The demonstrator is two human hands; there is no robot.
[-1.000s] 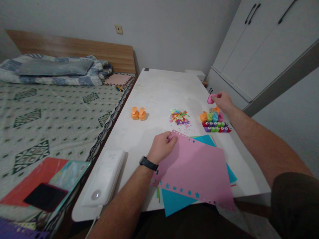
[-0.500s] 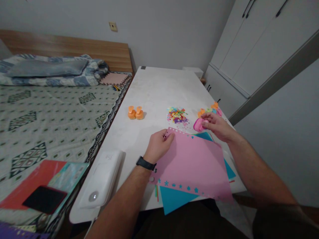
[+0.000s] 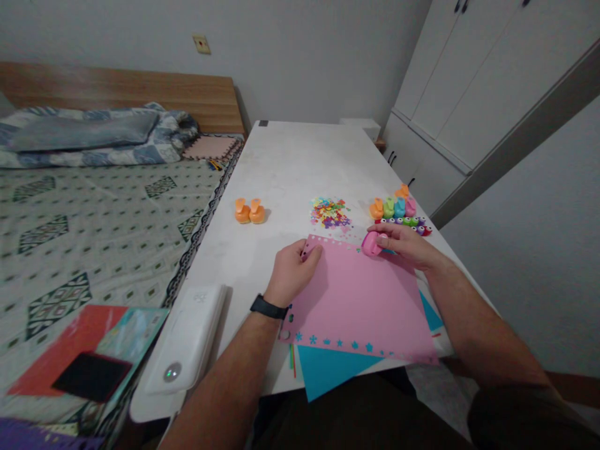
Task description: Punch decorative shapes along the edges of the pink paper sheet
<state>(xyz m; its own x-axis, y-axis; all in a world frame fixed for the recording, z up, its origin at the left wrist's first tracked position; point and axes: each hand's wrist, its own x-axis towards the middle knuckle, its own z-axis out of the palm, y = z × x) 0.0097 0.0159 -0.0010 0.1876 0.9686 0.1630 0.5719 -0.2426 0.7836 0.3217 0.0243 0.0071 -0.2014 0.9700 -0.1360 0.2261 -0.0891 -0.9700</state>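
Observation:
A pink sheet of paper (image 3: 360, 294) with small shapes punched along its edges lies over blue paper (image 3: 335, 369). My left hand (image 3: 296, 270) grips the sheet's far left corner, thumb on top. In my right hand (image 3: 403, 245) is a pink craft punch (image 3: 372, 244), held at the sheet's far edge, right of the holes there. Whether the paper sits inside its slot I cannot tell. Just beyond the sheet is a pile of colourful punched paper pieces (image 3: 329, 213).
Two orange craft punches (image 3: 249, 211) stand left on the white table (image 3: 304, 156). More punches (image 3: 392, 207) and small owl-like figures (image 3: 415, 223) are at the right edge. A white device (image 3: 187, 337) lies front left, beside the bed (image 3: 117, 225) holding a dark phone (image 3: 92, 376).
My right hand has brought the pink craft punch down and nearer, onto the sheet's far edge. The owl-like figures behind it have come into view. The left hand keeps its hold.

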